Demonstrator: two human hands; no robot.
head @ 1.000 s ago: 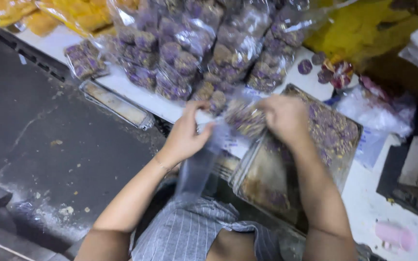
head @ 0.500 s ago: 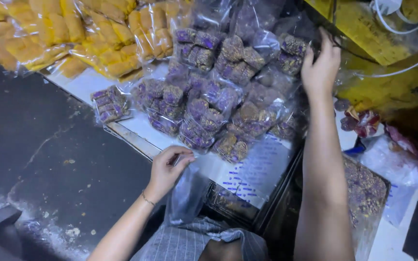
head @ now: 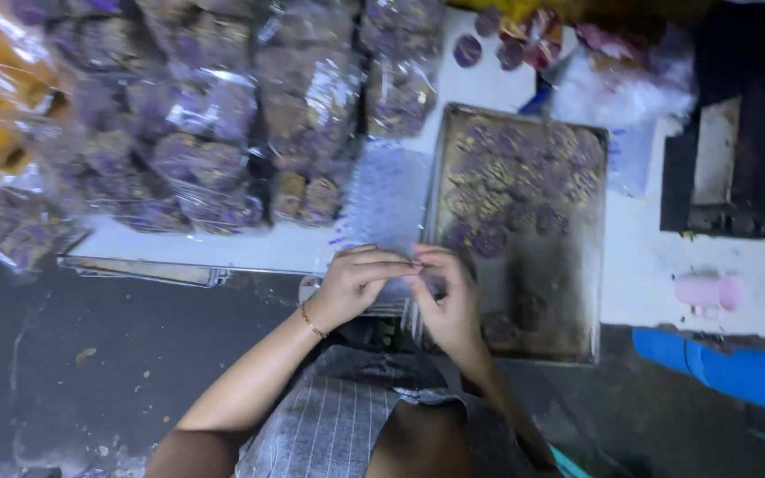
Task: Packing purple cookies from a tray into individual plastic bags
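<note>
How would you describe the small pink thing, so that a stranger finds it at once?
Start at the metal baking tray holding purple cookies. Look right, across the white table. The pink cylinder lies there on its side, just above the blue tube; nothing else nearby is pink.

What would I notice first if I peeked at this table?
Probably the big heap of clear bags of purple cookies across the top left. Next to it, on the right, a dark metal baking tray has more purple cookies at its far end. In front, the left hand and right hand meet on a clear plastic bag.
</note>
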